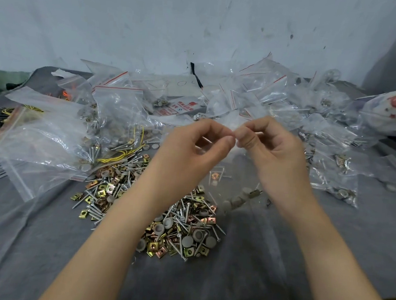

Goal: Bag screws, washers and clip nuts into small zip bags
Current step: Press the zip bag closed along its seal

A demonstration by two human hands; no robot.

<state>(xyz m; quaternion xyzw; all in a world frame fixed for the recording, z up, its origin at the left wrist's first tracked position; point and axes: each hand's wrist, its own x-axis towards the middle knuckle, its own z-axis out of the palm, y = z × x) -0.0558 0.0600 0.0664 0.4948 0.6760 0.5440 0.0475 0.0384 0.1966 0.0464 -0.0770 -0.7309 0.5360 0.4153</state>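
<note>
Clear, thin film is what I'm handling in the head view: the small zip bag (232, 167) hangs limp at centre, pinched at its top strip by the fingertips of both the left hand (192, 147) and the right hand (272, 147). I judge it light, slippery and floppy, best held by that stiffer seal edge. Inside, a clip nut (214, 175) and grey washers (238, 199) sag low, the loose hardware pile (162, 209) lies near on the grey cloth (38, 243), and filled bags (326, 138) heap far right.
</note>
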